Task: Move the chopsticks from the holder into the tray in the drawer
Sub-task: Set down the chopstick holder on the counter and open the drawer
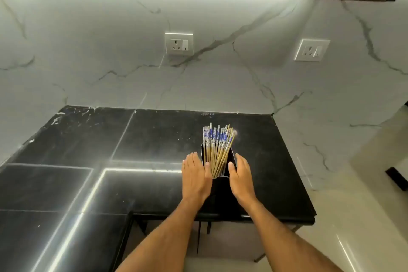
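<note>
- Chopsticks (pixel 217 148): a full bundle, tan shafts with blue-and-white patterned tops, standing upright and fanned slightly in the holder (pixel 220 183). None appear removed.
- Holder: a dark, square-mouthed box standing on the black desk (pixel 154 130), near its right front corner.
- Left hand (pixel 195 178): flat, fingers straight and together, palm pressed against the holder's left wall, thumb at the rim.
- Right hand (pixel 240 178): same pose, mirrored on the right wall. Both hands are spread open, cupping the holder between them; neither grips a chopstick.
- Whether the holder is lifted or resting on the desk: cannot tell.
- Drawer and tray: not in view.
- Surroundings: marble wall with two sockets (pixel 179 43), cabinets above.
- Progress, judged: the start. Nothing transferred yet; finding the drawer, taking out the chopsticks and laying them in the tray all remain.
</note>
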Demonstrator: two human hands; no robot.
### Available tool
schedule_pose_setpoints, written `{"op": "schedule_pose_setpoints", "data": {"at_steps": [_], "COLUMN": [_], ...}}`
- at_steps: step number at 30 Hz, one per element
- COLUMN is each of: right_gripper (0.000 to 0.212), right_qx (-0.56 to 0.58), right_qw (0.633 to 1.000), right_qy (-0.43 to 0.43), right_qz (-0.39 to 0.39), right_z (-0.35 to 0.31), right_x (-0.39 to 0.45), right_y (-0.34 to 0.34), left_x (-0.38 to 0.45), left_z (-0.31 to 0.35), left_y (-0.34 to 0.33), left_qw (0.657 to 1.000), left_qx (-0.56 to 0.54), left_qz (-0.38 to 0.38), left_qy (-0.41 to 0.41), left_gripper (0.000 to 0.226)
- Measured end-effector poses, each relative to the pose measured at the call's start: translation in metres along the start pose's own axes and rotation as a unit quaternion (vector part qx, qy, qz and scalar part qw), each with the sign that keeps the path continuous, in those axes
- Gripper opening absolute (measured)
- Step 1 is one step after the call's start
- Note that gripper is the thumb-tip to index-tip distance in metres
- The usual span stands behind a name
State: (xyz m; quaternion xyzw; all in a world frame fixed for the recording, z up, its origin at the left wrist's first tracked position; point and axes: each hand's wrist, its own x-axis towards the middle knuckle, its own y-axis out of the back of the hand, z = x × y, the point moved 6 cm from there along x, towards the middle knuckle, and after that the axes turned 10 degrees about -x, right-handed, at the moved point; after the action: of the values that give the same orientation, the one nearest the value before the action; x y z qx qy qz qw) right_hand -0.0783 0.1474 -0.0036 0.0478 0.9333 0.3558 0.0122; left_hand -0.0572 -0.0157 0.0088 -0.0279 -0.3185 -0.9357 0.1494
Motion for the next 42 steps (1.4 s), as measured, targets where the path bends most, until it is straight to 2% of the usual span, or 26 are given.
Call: {"op": "schedule_pose_setpoints", "data": {"at_steps": [2,4,9,13,21,29,37,42], "right_gripper": [0.038,0.026,0.032,0.035,0.037,0.036,0.034,0.036], "right_qx": [0.044,0.097,0.192,0.221,0.250,0.274,0.273,0.286], "right_qw": [0.999,0.995,0.980,0.974,0.968,0.950,0.920,0.882], "right_qy": [-0.017,-0.027,-0.052,-0.054,-0.019,0.067,0.151,0.195], "right_qz": [0.000,-0.006,-0.014,0.004,-0.021,-0.136,-0.236,-0.318], "right_z": [0.002,0.004,0.006,0.006,-0.010,-0.066,-0.123,-0.158], "right_x": [0.004,0.002,0.002,0.002,-0.008,-0.048,-0.140,-0.230], "right_y": [-0.006,-0.011,-0.017,-0.020,-0.025,-0.051,-0.088,-0.114], "left_x": [0.003,0.002,0.002,0.000,-0.014,-0.063,-0.160,-0.243], "left_z": [-0.008,-0.009,-0.012,-0.008,-0.006,-0.017,-0.036,-0.057], "left_y": [-0.008,-0.017,-0.034,-0.037,-0.017,0.056,0.143,0.202], "left_qw": [0.993,0.987,0.967,0.944,0.939,0.919,0.877,0.846], "left_qx": [-0.108,-0.153,-0.245,-0.318,-0.317,-0.308,-0.291,-0.270], "left_qz": [0.006,-0.013,-0.013,0.012,0.073,0.215,0.358,0.432], "left_qy": [0.042,0.056,0.069,0.086,0.113,0.118,0.139,0.158], "left_gripper": [0.030,0.029,0.033,0.036,0.033,0.037,0.041,0.048]}}
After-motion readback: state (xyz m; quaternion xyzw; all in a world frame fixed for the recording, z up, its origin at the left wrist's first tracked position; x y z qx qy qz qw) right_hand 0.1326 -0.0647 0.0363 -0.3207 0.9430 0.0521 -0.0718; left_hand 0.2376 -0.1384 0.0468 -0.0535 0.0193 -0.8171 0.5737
